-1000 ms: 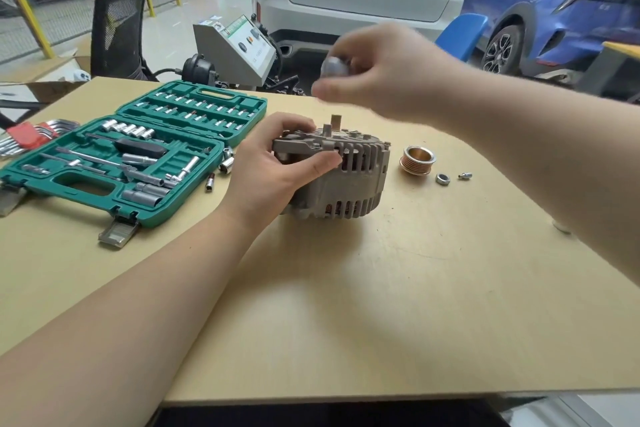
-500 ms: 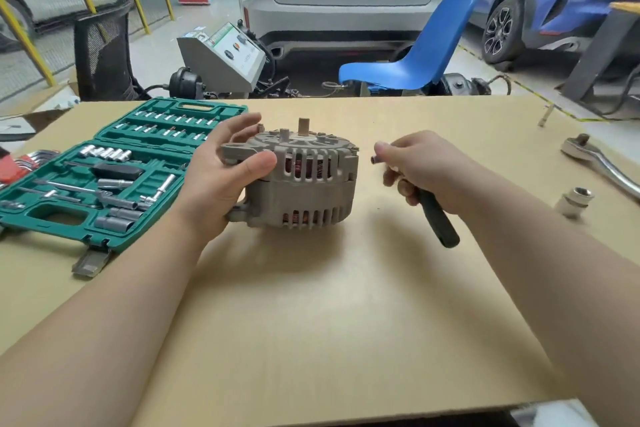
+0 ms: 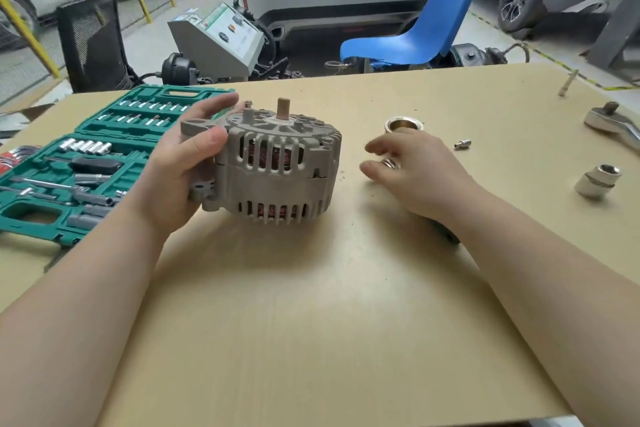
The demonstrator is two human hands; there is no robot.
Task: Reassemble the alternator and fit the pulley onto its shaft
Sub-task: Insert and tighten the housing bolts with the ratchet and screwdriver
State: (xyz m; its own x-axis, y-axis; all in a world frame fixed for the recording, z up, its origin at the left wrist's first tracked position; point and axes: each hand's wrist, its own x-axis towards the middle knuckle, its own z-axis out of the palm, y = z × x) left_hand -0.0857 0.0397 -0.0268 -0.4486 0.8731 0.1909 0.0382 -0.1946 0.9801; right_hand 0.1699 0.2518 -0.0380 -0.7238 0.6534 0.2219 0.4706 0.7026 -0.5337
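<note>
**Alternator's a lump, grab it by the ear**

The alternator (image 3: 277,166) sits mid-table with its shaft (image 3: 283,108) pointing up. Left hand (image 3: 180,170) wraps its mounting ear. Looks like cast metal, so heavy and stiff; I'd keep fingers off the copper windings behind the slots. Right hand (image 3: 412,170) lies loosely open over a small metal ring (image 3: 390,164); can't tell if it's gripped. The pulley (image 3: 403,124) just behind looks smooth, probably slippery. Background signage isn't readable.

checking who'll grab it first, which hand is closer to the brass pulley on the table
Right. The right hand hovers just in front of the pulley, fingers spread. The left hand grips the alternator, which stands between it and the pulley.
</note>
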